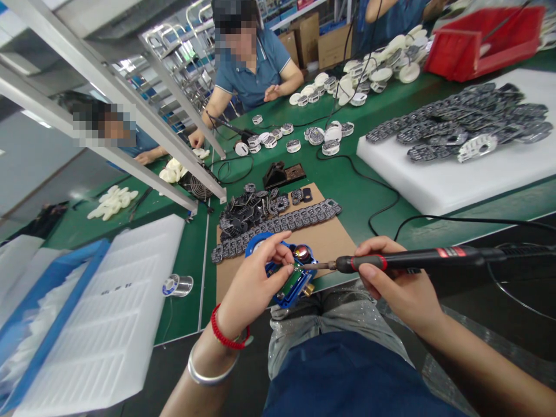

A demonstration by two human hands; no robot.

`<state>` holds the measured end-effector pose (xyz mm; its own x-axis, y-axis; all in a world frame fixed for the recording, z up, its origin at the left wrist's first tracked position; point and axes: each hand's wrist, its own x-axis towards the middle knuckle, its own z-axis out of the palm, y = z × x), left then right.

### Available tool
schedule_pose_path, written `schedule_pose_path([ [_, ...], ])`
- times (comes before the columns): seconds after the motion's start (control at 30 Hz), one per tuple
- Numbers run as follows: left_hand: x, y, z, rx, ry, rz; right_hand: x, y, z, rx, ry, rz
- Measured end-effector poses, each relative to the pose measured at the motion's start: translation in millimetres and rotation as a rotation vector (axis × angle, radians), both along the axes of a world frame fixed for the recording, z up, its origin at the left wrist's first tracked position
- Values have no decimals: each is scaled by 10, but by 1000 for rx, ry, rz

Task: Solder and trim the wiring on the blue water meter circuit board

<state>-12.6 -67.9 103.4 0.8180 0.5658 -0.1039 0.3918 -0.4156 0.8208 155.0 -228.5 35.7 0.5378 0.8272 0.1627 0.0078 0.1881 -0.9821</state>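
Note:
In my right hand (397,281) is a black soldering iron (402,259) with red bands, its tip pointing left onto a small green circuit board (294,280). That board sits in a blue housing (284,300) at the table's front edge, which also carries a round shiny part and a brass fitting (308,289). My left hand (267,269) is over the housing, thumb and fingers pinched together close to the iron's tip. Whatever the pinch holds is too small to make out. Part of the board is hidden behind these fingers.
Dark segmented strips (278,226) lie on a cardboard sheet (336,234) behind the housing. Left stand a solder spool (178,285) and a white ribbed foam tray (108,307). A black cable (469,219) trails right, below a foam slab (417,185). Two co-workers sit across the green table.

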Motion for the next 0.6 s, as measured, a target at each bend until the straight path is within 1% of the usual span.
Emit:
schedule_pose_path([
  [0.33, -18, -1, -29, -8, -29, 2, 3, 3, 42, -7, -45, -4],
  [0.6, -17, 3, -11, -1, -21, 9, 16, -17, 4, -1, -21, -20],
])
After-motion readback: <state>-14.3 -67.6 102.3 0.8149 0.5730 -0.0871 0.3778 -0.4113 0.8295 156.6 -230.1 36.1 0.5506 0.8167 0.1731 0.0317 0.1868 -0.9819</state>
